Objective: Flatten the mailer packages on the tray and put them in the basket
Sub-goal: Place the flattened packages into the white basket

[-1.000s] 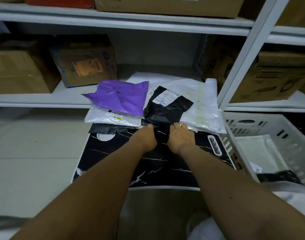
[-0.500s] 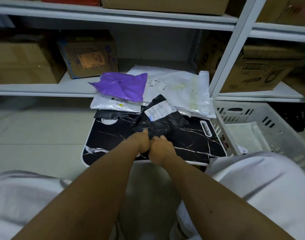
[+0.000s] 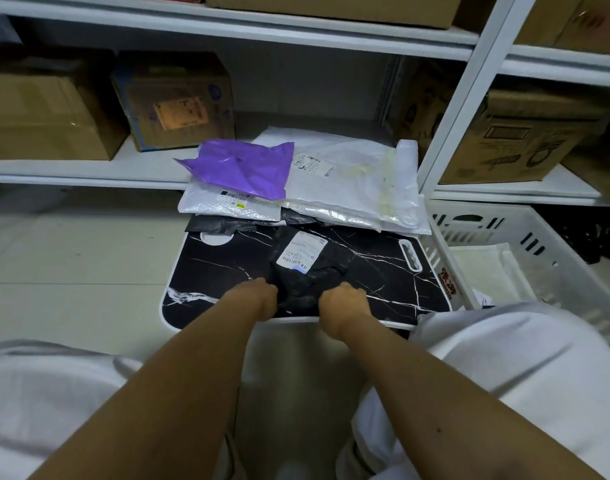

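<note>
White metal shelves run across the back, with a white upright post at the right. Brown cardboard boxes stand on the shelves, some in shadow. The floor has pale tiles with thin joints. The light is dim and cool.

A black marble-patterned tray and white basket sit on the pale tiled floor.
</note>
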The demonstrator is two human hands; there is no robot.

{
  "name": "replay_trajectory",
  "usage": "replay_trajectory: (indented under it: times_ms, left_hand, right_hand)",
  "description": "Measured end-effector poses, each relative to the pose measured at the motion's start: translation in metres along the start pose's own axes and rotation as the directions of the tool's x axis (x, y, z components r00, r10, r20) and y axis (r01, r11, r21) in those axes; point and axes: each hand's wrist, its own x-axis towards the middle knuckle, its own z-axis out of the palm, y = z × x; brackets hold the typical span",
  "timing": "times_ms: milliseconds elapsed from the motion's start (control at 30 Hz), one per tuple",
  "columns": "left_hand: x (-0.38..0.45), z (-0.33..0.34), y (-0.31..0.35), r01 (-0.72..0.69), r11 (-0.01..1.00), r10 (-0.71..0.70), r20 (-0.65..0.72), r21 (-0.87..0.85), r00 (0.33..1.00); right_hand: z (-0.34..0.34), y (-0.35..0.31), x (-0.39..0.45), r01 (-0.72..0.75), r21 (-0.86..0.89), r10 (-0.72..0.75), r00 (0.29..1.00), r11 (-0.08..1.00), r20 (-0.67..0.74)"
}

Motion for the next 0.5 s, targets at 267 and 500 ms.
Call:
replay_trajectory:
  times_ms: [267,500]
  left_hand:
    - [0.015,0.013,-0.003,0.084,0.993,-0.087,0.045,0.078,0.995]
    - [0.019,0.002,0.028,0.044,0.992,-0.082,-0.352,-0.117,0.932]
  right_hand:
    - [0.01,0.024,0.008,-0.213,0.08,0.211,0.977,0.974,0.035]
    - [0.023,0.011,0.02,-0.134,0.385,0.261,0.918,0.913,-0.3]
